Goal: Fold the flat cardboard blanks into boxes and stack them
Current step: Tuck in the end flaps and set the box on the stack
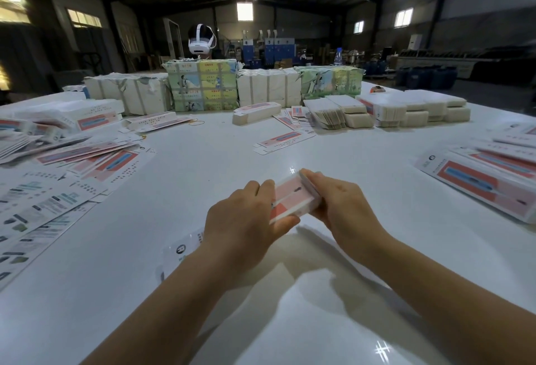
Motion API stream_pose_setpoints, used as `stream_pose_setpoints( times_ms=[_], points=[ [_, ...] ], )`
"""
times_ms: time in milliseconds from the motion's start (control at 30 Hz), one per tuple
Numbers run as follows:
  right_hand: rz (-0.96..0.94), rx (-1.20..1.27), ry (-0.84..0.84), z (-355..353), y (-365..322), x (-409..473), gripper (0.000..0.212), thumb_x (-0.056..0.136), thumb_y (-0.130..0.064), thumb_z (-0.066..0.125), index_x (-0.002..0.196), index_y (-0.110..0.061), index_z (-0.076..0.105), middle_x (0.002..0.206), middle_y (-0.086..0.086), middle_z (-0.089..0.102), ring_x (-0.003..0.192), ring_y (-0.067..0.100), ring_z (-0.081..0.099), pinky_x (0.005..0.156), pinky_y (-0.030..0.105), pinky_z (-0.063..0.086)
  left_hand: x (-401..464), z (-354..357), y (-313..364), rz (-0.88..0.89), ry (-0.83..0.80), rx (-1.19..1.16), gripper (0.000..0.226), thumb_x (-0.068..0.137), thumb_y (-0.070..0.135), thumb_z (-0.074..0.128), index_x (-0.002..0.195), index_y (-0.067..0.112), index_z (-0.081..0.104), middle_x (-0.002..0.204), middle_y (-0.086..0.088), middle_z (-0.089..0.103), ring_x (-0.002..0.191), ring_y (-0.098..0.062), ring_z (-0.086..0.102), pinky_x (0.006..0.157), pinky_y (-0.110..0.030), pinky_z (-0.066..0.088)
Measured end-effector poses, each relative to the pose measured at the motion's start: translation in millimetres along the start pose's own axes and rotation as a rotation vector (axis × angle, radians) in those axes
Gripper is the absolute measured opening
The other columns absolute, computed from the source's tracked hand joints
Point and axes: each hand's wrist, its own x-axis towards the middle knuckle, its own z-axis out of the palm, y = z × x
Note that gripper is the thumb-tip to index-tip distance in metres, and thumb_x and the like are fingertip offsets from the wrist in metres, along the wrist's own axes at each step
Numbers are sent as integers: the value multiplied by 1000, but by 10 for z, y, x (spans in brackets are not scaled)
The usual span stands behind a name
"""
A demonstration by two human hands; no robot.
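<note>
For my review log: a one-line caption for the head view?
Both hands, left and right, grip a pink box blank above the white table.

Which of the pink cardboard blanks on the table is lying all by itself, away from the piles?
The single flat blank at the table's middle, beyond the hands. The others lie in overlapping heaps at left and right.

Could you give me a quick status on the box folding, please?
Both hands, left and right, gripping one box mid-fold. Nothing in the way.
</note>
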Motion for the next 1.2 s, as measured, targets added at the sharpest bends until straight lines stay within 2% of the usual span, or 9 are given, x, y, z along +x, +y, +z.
stream_pose_setpoints(
  times_ms=[67,133,233,333,500,667,833,1067,1200],
  points=[
    [127,280,7,-40,-49,50,22,92,-17,55,85,-4,72,85,13,71,75,20,70,69,29,59,6,1,7,10,30,36,63,85,69,32,132,26,33,114,6,50,95,-16,53,73,-31,49],
    [164,348,15,-55,-50,61,14,87,-10,59,89,-4,72,85,13,73,74,20,71,63,27,58,9,6,15,17,37,58,65,85,70,33,133,26,32,115,6,50,96,-16,53,74,-30,50],
    [133,266,39,-57,-3,87,13,86,-5,61,97,-6,69,87,11,74,76,19,71,64,25,57,1,14,18,23,49,69,64,85,69,31,131,26,32,113,7,50,96,-15,53,70,-29,45],
    [52,70,47,-75,12,102,21,91,-4,56,110,-6,67,100,13,71,89,23,69,77,31,58,-4,-1,22,29,57,75,63,84,69,30,130,27,34,111,8,50,95,-15,54,68,-29,42],
    [-47,-39,-34,-62,-41,12,53,94,-1,44,68,-32,77,83,2,75,83,20,71,67,24,57,-10,-43,11,44,77,84,66,84,70,34,133,25,37,111,6,54,93,-17,55,66,-29,44],
    [167,231,20,-102,-57,75,38,88,8,43,78,-10,75,81,12,74,71,22,72,57,25,56,-12,-115,51,109,100,128,65,72,55,70,114,7,63,85,-9,65,66,-28,60,51,-33,47],
    [329,389,29,-164,-74,144,30,89,6,42,91,-2,70,82,17,73,69,26,72,60,36,60,-13,-131,36,146,144,182,66,67,51,76,112,4,64,83,-12,66,63,-29,60,50,-34,50],
    [114,137,52,-151,-41,96,35,87,11,46,92,-10,73,93,10,74,91,27,70,78,33,59,1,-133,40,192,180,234,69,64,48,80,112,1,65,83,-14,66,63,-31,60,51,-33,48],
    [10,-28,72,-76,-40,27,53,87,8,42,66,-27,76,79,-2,75,84,18,70,74,25,58,11,-127,60,185,180,232,70,62,47,82,112,1,65,81,-15,66,61,-31,60,50,-33,48]
  ],
)
